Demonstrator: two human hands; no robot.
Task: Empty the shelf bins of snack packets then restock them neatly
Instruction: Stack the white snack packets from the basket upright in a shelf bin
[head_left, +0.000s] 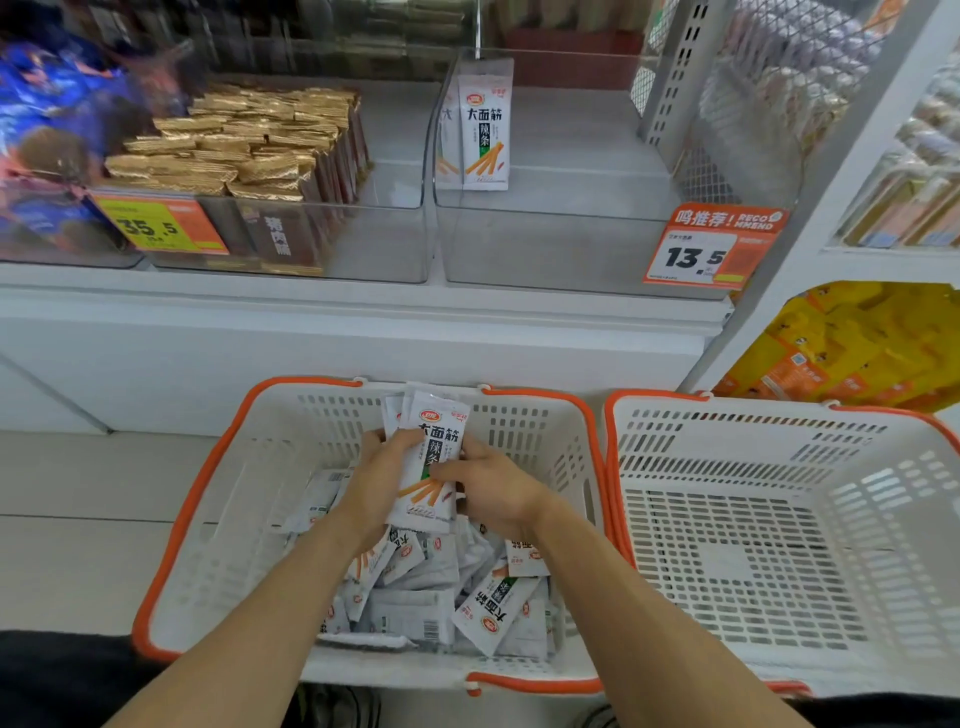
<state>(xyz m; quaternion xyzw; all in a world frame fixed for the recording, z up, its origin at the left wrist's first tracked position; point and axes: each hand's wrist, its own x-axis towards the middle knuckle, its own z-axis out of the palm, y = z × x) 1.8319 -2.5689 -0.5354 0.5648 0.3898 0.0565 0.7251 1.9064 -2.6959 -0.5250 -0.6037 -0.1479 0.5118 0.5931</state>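
A small stack of white snack packets (434, 462) stands upright between both hands, over the white basket with an orange rim (208, 473). My left hand (376, 478) grips the stack's left side. My right hand (493, 486) grips its right side, thumb across the front. Several loose white packets (457, 597) lie in a heap in the basket under my hands. In the clear shelf bin on the right (545, 249), one or two white packets (483, 124) stand against the back left corner.
A second white basket (779, 519) with nothing in it sits to the right. The clear bin on the left (374, 244) holds rows of gold and brown packets (244, 145). Price tags read 35.5 (156, 223) and 13.5 (711, 249). Yellow packets (852, 348) fill a lower right shelf.
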